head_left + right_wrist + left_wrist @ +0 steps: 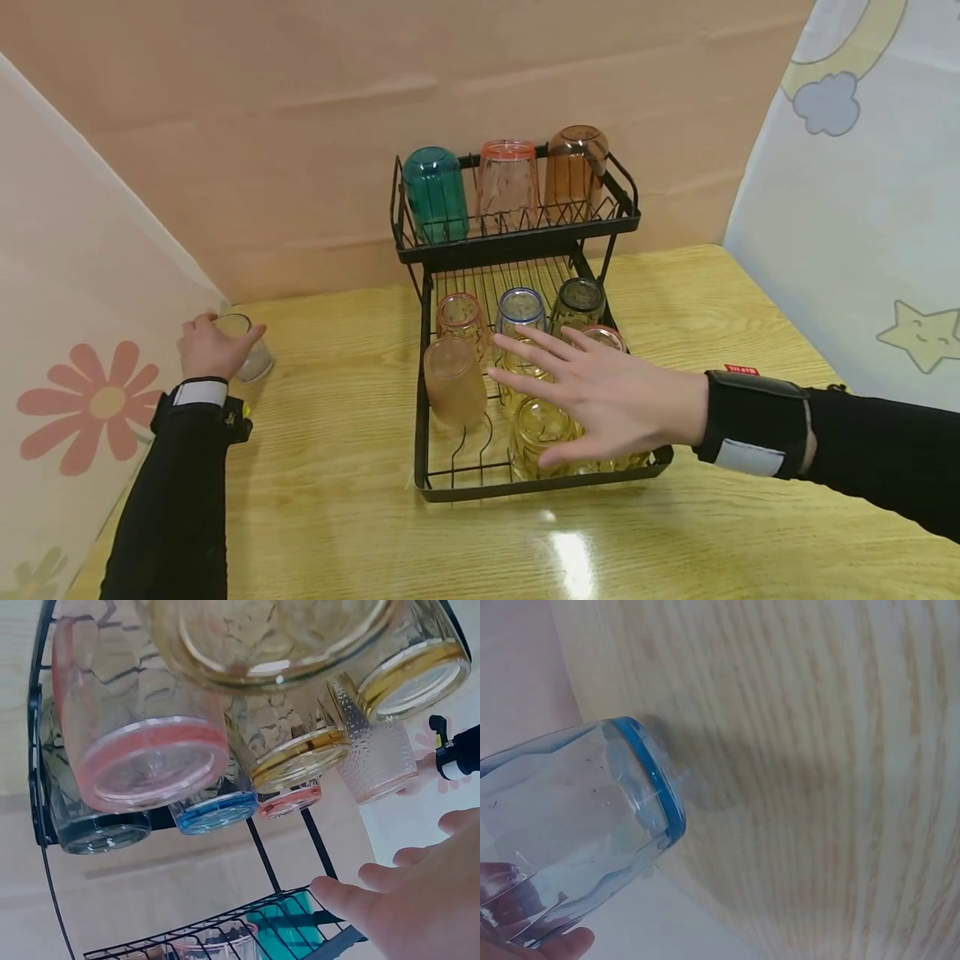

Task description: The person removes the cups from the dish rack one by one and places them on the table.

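Observation:
At the far left my left hand (213,346) grips a clear drinking glass (257,365) near its upper end, thumb on one side and fingers on the other. A blue band circles the end of this glass (622,795) toward the tabletop; whether it touches the wood I cannot tell. My right hand (607,400) is spread, palm down, over the lower tier of a black two-tier rack (422,417). Beneath and around it stand upside-down glasses, including a yellow glass (542,425), a frosted pinkish glass (454,383) and a blue-ringed glass (521,310). The hand partly hides several glasses.
On the rack's upper tier stand a teal glass (435,192), a pink-rimmed glass (508,183) and a brown glass (576,171). A dark grey glass (579,302) is at the lower tier's back right. Patterned cloth (97,317) borders the wooden table (337,500) on the left.

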`<state>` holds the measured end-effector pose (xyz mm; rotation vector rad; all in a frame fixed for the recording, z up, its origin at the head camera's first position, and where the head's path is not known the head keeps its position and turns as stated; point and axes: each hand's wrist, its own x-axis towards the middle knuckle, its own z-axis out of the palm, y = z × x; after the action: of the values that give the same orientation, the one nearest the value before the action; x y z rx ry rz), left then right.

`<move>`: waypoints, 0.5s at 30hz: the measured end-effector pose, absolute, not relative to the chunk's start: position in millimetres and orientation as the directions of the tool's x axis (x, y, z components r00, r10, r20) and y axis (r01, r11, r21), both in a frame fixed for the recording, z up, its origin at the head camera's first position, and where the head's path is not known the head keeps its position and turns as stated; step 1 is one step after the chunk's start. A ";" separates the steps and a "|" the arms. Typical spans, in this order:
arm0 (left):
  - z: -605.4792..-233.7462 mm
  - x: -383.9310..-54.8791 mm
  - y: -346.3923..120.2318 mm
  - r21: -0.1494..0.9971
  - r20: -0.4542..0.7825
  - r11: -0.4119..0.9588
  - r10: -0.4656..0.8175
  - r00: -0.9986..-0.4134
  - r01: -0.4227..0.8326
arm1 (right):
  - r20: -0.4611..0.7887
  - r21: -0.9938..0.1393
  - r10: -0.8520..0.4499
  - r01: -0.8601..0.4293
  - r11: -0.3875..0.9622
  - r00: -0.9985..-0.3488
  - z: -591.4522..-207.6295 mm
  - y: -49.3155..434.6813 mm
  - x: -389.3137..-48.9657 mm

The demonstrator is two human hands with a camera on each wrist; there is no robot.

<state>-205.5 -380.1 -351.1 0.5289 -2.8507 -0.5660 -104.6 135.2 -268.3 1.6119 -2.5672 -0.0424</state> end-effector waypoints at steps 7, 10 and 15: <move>-357.3 -202.8 -384.4 0.419 0.074 0.857 -0.362 -0.929 -0.300 | 0.078 0.052 -0.906 -0.905 0.421 -0.417 -273.4 135.1 -100.4; -356.8 -202.5 -385.8 0.404 0.070 0.872 -0.332 -0.941 -0.278 | 0.085 0.049 -0.912 -0.912 0.406 -0.402 -275.3 133.7 -100.1; -351.6 -202.5 -392.4 0.334 0.053 0.917 -0.248 -0.967 -0.217 | 0.080 0.041 -0.915 -0.915 0.400 -0.396 -277.8 132.9 -99.8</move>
<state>-202.5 -392.4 -351.6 0.3632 -2.9831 -0.5029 -99.8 132.9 -277.8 1.6729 -2.5532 0.0150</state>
